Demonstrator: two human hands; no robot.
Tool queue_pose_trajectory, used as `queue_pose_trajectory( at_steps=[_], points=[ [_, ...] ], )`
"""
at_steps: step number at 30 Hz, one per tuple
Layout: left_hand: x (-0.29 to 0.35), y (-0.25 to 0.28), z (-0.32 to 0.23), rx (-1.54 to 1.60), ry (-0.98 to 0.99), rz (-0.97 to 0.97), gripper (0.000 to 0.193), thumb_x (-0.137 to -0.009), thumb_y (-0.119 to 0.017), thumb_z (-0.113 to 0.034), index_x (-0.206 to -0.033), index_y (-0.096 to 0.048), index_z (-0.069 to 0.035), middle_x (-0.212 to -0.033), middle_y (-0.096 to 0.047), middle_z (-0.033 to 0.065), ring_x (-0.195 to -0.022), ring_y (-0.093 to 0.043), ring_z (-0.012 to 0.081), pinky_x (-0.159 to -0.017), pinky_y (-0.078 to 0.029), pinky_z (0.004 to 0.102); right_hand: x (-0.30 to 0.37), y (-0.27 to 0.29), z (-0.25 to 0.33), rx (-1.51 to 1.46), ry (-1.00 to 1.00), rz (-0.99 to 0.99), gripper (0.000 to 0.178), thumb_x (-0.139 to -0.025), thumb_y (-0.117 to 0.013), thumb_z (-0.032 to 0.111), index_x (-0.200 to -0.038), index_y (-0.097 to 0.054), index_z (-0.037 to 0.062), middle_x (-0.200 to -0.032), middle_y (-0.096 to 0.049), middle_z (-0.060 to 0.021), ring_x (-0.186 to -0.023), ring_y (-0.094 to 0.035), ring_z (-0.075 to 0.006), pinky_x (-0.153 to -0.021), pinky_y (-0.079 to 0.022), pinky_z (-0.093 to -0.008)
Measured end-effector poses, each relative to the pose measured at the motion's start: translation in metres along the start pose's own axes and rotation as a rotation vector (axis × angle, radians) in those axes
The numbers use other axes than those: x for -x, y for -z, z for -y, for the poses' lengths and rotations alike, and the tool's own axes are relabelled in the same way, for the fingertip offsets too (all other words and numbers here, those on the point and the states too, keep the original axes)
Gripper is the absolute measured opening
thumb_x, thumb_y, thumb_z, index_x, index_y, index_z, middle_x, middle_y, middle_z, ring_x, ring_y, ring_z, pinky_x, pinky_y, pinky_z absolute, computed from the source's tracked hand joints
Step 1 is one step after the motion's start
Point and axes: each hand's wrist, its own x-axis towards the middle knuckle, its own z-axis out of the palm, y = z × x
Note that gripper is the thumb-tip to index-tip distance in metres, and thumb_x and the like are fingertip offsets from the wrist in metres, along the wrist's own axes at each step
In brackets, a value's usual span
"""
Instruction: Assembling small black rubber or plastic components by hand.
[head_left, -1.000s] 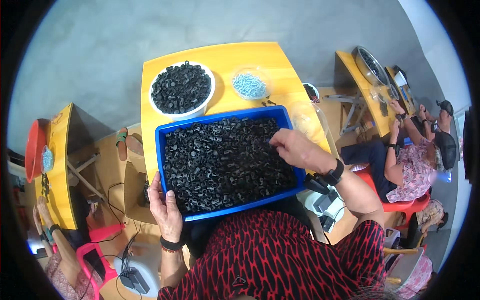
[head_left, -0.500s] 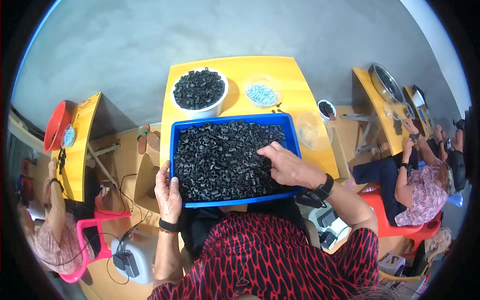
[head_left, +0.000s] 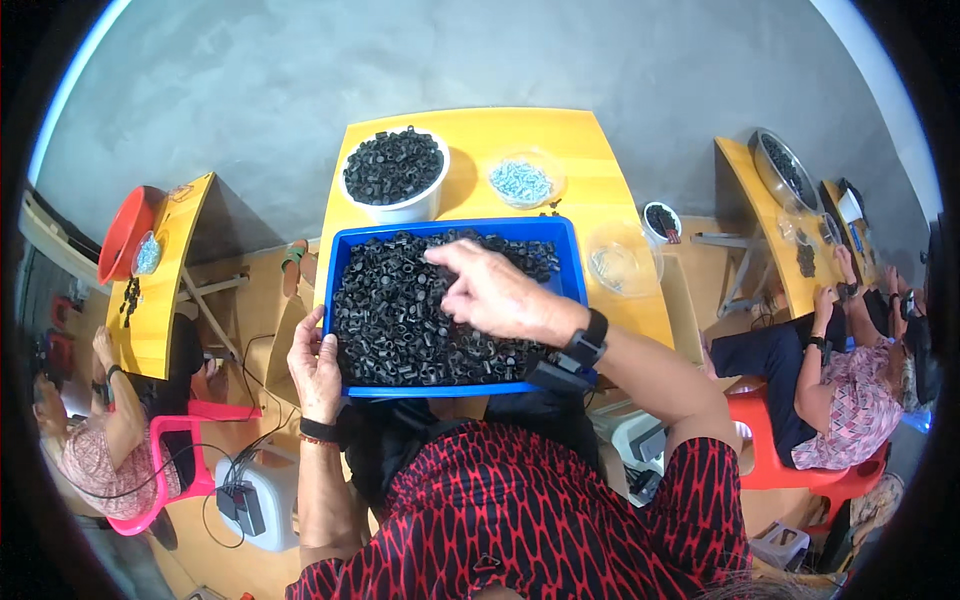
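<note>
A blue tray (head_left: 553, 229) filled with small black plastic parts (head_left: 400, 310) lies at the table's near edge, partly over my lap. My left hand (head_left: 316, 368) grips the tray's near left corner, thumb by the rim and fingers along the outer wall. Over the middle of the heap, my right hand (head_left: 495, 290) reaches in with its forefinger stretched out and the other fingers partly bent. Nothing shows in its fingers; the fingertips are at the black parts.
On the yellow table (head_left: 480, 125) stand a white bucket (head_left: 405, 208) heaped with black parts, a clear bowl of pale blue pieces (head_left: 520, 180) and another clear bowl (head_left: 620, 265). Co-workers sit at yellow tables left (head_left: 150, 330) and right (head_left: 765, 225). Cables (head_left: 235, 450) hang at the left.
My right hand has moved left across the heap, from the tray's right side to its middle. My left hand keeps its hold on the tray. The view has shifted slightly.
</note>
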Motion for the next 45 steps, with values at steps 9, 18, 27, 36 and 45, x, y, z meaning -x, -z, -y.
queue_pose_trajectory(
  at_steps=[9, 18, 27, 36, 45],
  points=[
    [-0.003, 0.005, -0.004, 0.161, 0.014, -0.013, 0.045, -0.090, -0.049, 0.011, -0.134, -0.055, 0.003, -0.114, -0.064, 0.0070, -0.100, -0.059, 0.0114, -0.094, -0.045, 0.0260, 0.055, 0.066, -0.046, 0.128, 0.005, -0.164, 0.014, -0.084, -0.058, -0.005, -0.097, -0.063, -0.0034, -0.085, -0.064, -0.0152, -0.080, -0.065, -0.0308, -0.070, -0.053, -0.0404],
    [-0.007, 0.026, 0.007, 0.025, 0.008, -0.019, 0.039, -0.092, -0.057, 0.004, -0.131, -0.056, 0.004, -0.123, -0.063, 0.0096, -0.109, -0.059, 0.0150, -0.099, -0.044, 0.0295, 0.058, 0.053, -0.055, 0.640, 0.239, -0.025, 0.009, -0.080, -0.064, 0.000, -0.089, -0.064, 0.0011, -0.083, -0.060, -0.0145, -0.082, -0.062, -0.0334, -0.078, -0.051, -0.0410],
    [0.034, -0.018, -0.064, -0.009, -0.351, -0.252, 0.024, -0.095, -0.058, 0.001, -0.118, -0.063, 0.003, -0.099, -0.059, 0.0030, -0.088, -0.056, 0.0101, -0.081, -0.047, 0.0239, 0.054, 0.027, -0.050, 0.886, 0.167, 0.043, 0.015, -0.080, -0.064, 0.011, -0.093, -0.057, 0.0047, -0.089, -0.060, -0.0135, -0.087, -0.063, -0.0318, -0.081, -0.048, -0.0428],
    [0.064, -0.085, -0.082, 0.282, -0.176, 0.473, 0.019, -0.091, -0.066, 0.001, -0.110, -0.068, 0.002, -0.089, -0.064, 0.0076, -0.081, -0.061, 0.0120, -0.074, -0.051, 0.0250, 0.055, 0.030, -0.050, 0.298, 0.093, -0.077, 0.020, -0.083, -0.061, -0.003, -0.103, -0.058, -0.0008, -0.090, -0.063, -0.0146, -0.088, -0.065, -0.0295, -0.076, -0.052, -0.0406],
    [0.045, -0.113, -0.088, 0.506, 0.241, 0.517, 0.037, -0.096, -0.064, -0.007, -0.131, -0.056, 0.003, -0.103, -0.067, 0.0078, -0.082, -0.063, 0.0097, -0.075, -0.055, 0.0242, 0.070, 0.019, -0.038, -0.712, -0.192, -0.148, 0.021, -0.090, -0.066, -0.001, -0.110, -0.061, -0.0034, -0.093, -0.066, -0.0063, -0.081, -0.068, -0.0118, -0.073, -0.057, -0.0255]
  ],
)
